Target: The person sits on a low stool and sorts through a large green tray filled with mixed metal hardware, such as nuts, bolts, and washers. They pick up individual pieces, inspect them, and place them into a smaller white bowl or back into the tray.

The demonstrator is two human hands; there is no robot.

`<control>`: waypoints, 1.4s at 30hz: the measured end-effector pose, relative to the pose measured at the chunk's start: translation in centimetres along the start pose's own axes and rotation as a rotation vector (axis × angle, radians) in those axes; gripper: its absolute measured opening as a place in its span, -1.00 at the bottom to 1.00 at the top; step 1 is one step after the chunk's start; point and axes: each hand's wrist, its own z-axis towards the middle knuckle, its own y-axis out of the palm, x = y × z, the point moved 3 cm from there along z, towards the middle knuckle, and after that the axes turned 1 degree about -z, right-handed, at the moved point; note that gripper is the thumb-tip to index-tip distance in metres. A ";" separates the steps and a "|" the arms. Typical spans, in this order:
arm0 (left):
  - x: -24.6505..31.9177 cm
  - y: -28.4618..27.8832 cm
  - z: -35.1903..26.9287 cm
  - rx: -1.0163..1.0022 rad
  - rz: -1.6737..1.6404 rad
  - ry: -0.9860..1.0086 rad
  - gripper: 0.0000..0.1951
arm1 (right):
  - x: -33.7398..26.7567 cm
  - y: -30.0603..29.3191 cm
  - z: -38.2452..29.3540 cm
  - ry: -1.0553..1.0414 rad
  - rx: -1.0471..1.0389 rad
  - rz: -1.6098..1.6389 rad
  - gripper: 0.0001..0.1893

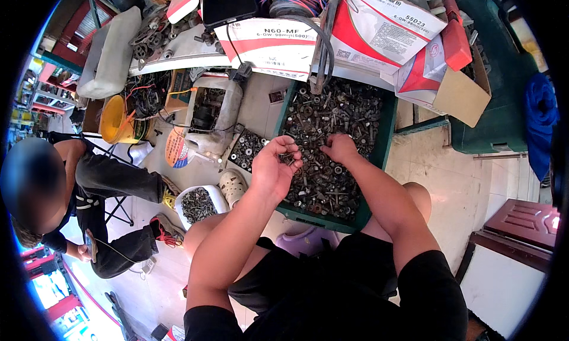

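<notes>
A green plastic crate (386,149) full of mixed bolts, nuts and washers stands on the floor before me. Over its left edge, palm up, my left hand (276,165) has its fingers curled around several small metal fasteners (288,157). My right hand (341,149) reaches down into the pile inside the crate, its fingertips among the bolts; whether it grips one is hidden. Left of the crate lies a shallow tray of nuts and washers (245,150), partly behind my left hand. A white tub (218,198) nearer to me holds many small screws or bolts.
At the left a seated person (118,176) holds a phone. A yellow bucket (113,118) and a cut-open plastic canister (231,101) stand beyond the small tray. Battery cartons (271,45) and a metal bar (326,38) overhang the crate's far end. A purple stool (302,242) is beneath me.
</notes>
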 end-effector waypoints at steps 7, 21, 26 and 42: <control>-0.1 -0.3 0.1 -0.029 -0.013 -0.047 -0.87 | 2.4 -3.2 0.8 0.236 0.238 0.014 -0.64; -0.7 -0.6 0.1 -0.004 0.010 -0.079 -0.90 | 0.6 -5.0 0.8 0.224 0.160 -0.102 -0.61; -0.7 -1.0 -0.1 0.012 0.008 -0.093 -0.89 | 0.4 -4.6 1.9 0.139 0.192 -0.078 -0.68; -1.8 -1.3 -0.5 -0.024 0.036 -0.126 -0.88 | 0.0 -0.5 6.1 0.158 0.409 0.073 -0.85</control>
